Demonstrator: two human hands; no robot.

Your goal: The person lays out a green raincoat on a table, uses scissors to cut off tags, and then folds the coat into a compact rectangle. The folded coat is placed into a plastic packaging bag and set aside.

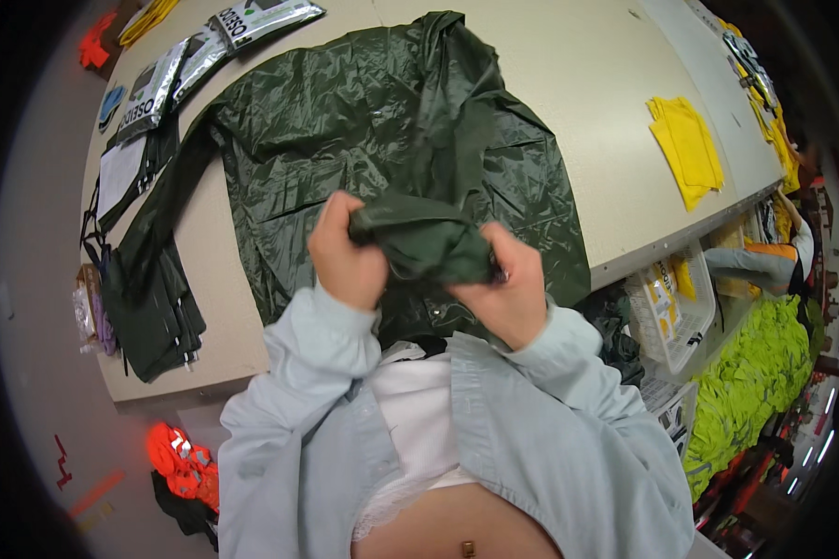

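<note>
Both hands work at a bunched wad of dark green fabric (426,244), held just above the near edge of the table (606,140). The left hand (343,253) grips the wad's left end, fingers curled over the top and thumb side pressing in, so the fabric sits to the right of its palm. The right hand (503,284) clasps the wad's right end from beneath and behind, with the fabric lying left of and above its palm. The wad is one end of a large green raincoat (345,130) that spreads away across the tabletop, a sleeve trailing toward the left edge. The hands are close together, the wad filling the gap between them. Left of the coat lie more folded green garments (154,307) and several silver packets (172,79). A folded yellow cloth (685,149) rests well apart on the right side of the table. Below the table's right edge stand a clear bin (671,307) and a heap of lime-green material (750,373). On the floor at lower left lies an orange vest (179,461).
</note>
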